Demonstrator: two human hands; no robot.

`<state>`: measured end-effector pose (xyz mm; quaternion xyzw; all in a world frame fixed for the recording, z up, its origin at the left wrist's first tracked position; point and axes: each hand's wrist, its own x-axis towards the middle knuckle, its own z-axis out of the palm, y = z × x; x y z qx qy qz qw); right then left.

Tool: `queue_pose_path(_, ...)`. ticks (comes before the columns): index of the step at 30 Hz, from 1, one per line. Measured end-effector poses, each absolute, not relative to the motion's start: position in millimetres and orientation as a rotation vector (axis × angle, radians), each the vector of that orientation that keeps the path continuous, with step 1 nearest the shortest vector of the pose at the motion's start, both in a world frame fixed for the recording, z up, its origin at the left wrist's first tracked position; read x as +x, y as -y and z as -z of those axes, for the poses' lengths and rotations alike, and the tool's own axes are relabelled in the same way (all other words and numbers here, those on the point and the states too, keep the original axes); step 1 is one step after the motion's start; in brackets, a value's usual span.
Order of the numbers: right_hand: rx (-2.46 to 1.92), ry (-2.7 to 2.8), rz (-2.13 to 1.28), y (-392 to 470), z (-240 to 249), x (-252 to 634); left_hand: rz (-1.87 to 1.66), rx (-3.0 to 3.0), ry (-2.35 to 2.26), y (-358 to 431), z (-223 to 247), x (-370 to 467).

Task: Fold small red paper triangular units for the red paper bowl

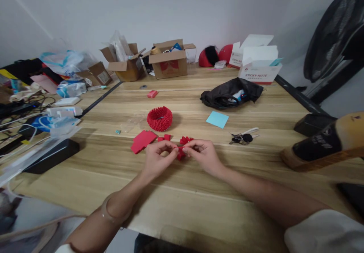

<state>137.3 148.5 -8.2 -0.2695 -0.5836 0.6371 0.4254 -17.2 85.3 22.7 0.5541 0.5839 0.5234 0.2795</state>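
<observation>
Between my fingertips is a small strip of red folded paper (pixel 181 153), pinched at its left end by my left hand (pixel 159 157) and at its right end by my right hand (pixel 203 155). Both hands are closed in a pinch just above the table. Just beyond them lie small folded red paper pieces (pixel 186 139) and a few more red pieces (pixel 164 137). To the left of my left hand is a fanned stack of red paper (pixel 143 141). Farther back stands a round red bowl of many folded paper pieces (pixel 159 119).
A light blue paper square (pixel 217 119) and a bunch of keys (pixel 245 137) lie to the right. Behind them is a black plastic bag (pixel 231 92). Cardboard boxes (pixel 168 64) and a sticky note box (pixel 260 69) line the back. A large bottle (pixel 321 141) lies at right.
</observation>
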Motion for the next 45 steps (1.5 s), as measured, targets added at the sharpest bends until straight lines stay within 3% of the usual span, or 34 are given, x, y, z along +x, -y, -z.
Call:
queue_pose_path(13,-0.650,1.515,-1.543,-148,7,138,-1.333,1.800,-1.605,-84,-29,-19)
queue_pose_path(20,-0.705,1.484,-1.513,-151,5,139,-1.313,1.808,-2.080,-89,-44,-53)
queue_pose_path(25,-0.751,1.416,-1.519,-151,6,138,-0.599,1.776,-2.482,-98,-52,-95)
queue_pose_path(30,-0.808,1.312,-1.544,-151,5,139,-0.126,1.721,-2.459,-101,-48,-111)
queue_pose_path(45,-0.827,1.331,-1.518,-153,9,138,-0.294,1.723,-2.509,-100,-48,-116)
